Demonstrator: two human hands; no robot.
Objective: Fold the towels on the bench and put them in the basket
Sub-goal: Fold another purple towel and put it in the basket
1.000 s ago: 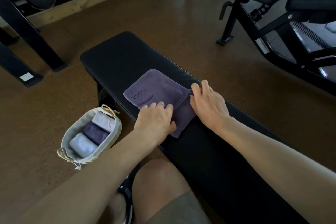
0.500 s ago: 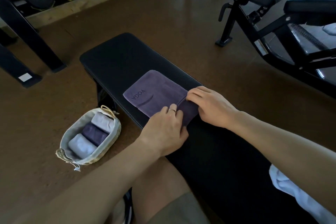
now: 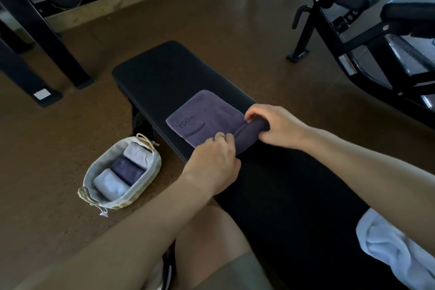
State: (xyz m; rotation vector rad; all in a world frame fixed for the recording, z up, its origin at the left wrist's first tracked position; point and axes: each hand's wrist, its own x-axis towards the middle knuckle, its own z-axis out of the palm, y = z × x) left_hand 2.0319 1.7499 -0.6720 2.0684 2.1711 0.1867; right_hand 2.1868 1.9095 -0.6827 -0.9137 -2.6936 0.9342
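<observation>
Head view, left to right: the basket [image 3: 154,167] on the floor holds three rolled towels, then the left hand [image 3: 213,162] and right hand [image 3: 274,126] each grip the rolled near end of the purple towel [image 3: 202,114] lying on the table [image 3: 164,70]. A white towel [image 3: 390,249] waits at far right. Uneven pressure between the hands could skew the roll, and a loosened grip could let it unwind.

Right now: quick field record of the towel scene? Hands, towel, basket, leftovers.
towel in work: purple towel, near end rolled, far end flat on bench
left hand: grips roll's near-left end
right hand: curled over roll's right end
basket: on floor left of bench, holds three rolled towels
left to do: white towel loose on bench
</observation>
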